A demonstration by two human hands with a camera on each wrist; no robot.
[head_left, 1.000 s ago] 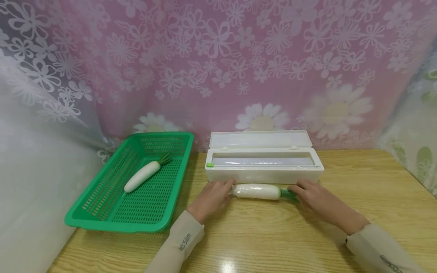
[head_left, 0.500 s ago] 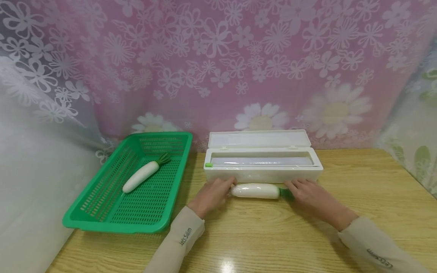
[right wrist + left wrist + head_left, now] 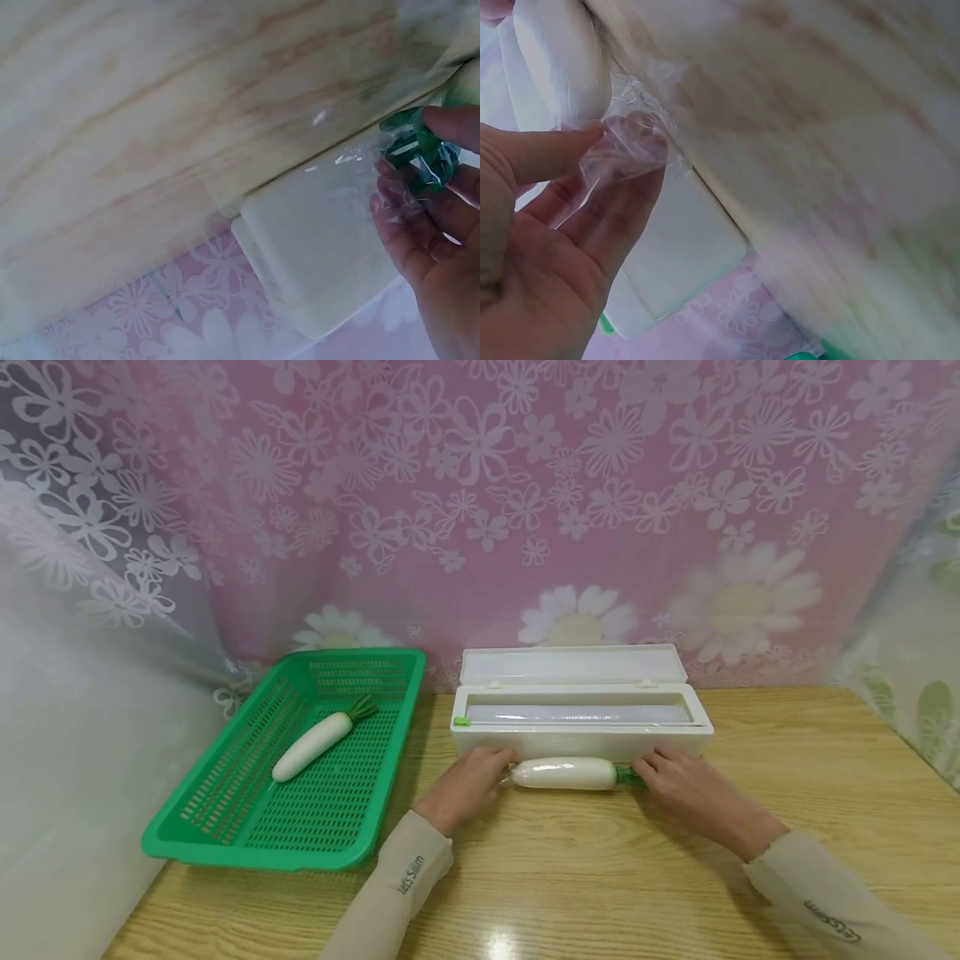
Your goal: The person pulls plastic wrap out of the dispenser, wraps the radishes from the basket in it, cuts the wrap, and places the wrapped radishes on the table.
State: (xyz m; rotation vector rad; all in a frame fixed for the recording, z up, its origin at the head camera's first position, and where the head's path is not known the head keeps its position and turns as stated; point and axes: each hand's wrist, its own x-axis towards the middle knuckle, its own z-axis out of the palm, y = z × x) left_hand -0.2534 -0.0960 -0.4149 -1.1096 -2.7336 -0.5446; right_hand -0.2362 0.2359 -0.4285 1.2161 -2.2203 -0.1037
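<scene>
A white radish [image 3: 566,773] wrapped in shiny cling film lies crosswise in front of the white film dispenser box [image 3: 585,743]. At its tip end, my left hand [image 3: 468,783] pinches the gathered cling film [image 3: 634,142] between thumb and fingers, as the left wrist view shows. My right hand [image 3: 686,789] is at the other end, its thumb and fingers around the green leaves [image 3: 420,150] with film bunched over them. Inside the dispenser sits a film roll [image 3: 577,714], and the dispenser's lid [image 3: 573,665] stands raised at the back.
A green plastic basket [image 3: 375,793] stands on the left of the wooden table [image 3: 585,885], with a second white radish [image 3: 311,747] lying in it. A small green slider [image 3: 461,722] sits at the dispenser's left corner. Behind everything hangs a pink flowered curtain [image 3: 480,527].
My right hand has moved left, closer in on the leaves. The wrapped radish has shifted slightly toward the dispenser box, and my left hand keeps its hold on the film.
</scene>
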